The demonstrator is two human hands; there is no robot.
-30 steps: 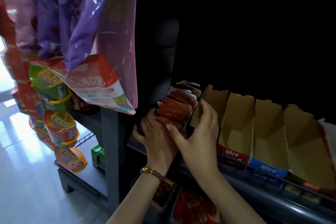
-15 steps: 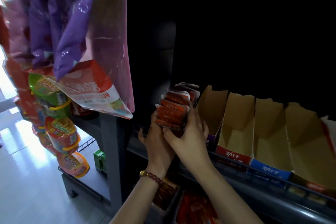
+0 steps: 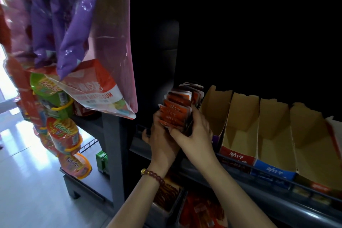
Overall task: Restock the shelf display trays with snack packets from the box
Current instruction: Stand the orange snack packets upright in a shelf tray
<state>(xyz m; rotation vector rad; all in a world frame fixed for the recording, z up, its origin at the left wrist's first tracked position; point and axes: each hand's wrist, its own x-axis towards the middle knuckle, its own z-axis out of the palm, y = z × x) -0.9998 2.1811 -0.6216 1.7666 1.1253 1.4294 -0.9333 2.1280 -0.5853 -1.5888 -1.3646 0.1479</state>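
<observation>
Packets (image 3: pixel 175 112), orange-red foil snack ones in an upright row, sit at the left end of the dark shelf (image 3: pixel 259 187), clasped between your hands. Your left hand (image 3: pixel 161 141) curls round their left side; your right hand (image 3: pixel 195 134) grips their right side, just beside brown cardboard display trays (image 3: pixel 242 127).

Single view, head-worn, wide angle with bowed edges. Faces forward and down at a dark shelf (image 3: pixel 259 197), close in. Forearms enter from the bottom edge. Left hand (image 3: pixel 161 141) and right hand (image 3: pixel 194 132) sit just below frame centre, gripping the snack packets (image 3: pixel 175 112). The display trays (image 3: pixel 242 116) are seen from above and front-left, running off the right edge. Hanging bags (image 3: pixel 77 24) are very near the lens and fill the upper left. Floor (image 3: pixel 27 190) shows lower left, well below.
</observation>
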